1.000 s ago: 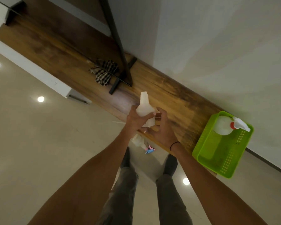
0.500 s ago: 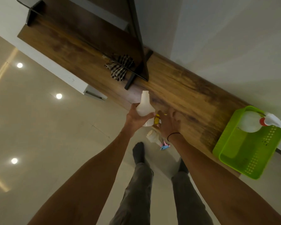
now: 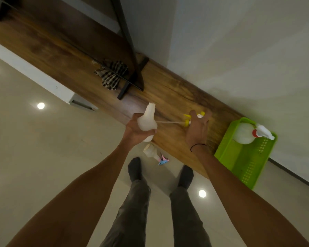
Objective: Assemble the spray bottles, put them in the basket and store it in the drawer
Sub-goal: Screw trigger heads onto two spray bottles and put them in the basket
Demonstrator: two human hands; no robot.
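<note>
My left hand [image 3: 136,130] grips a white open-necked bottle [image 3: 147,120] above the front edge of the wooden counter [image 3: 169,98]. To its right, my right hand [image 3: 197,130] holds a yellow spray head [image 3: 194,117] over the counter; its thin dip tube [image 3: 169,122] stretches left toward the bottle. A green basket [image 3: 243,163] stands at the counter's right end, with an assembled white bottle with a red-collared sprayer [image 3: 248,133] lying in it. Another white bottle with a pink-and-blue sprayer [image 3: 154,154] shows below the counter edge.
A checked cloth [image 3: 111,74] lies on the counter at the back, beside a black stand [image 3: 132,81]. A white wall runs behind the counter. A pale glossy floor with light reflections lies below, with my feet close to the counter.
My right hand has moved right, away from the bottle, carrying the yellow spray head so its dip tube now shows. The left hand keeps its hold on the bottle.
</note>
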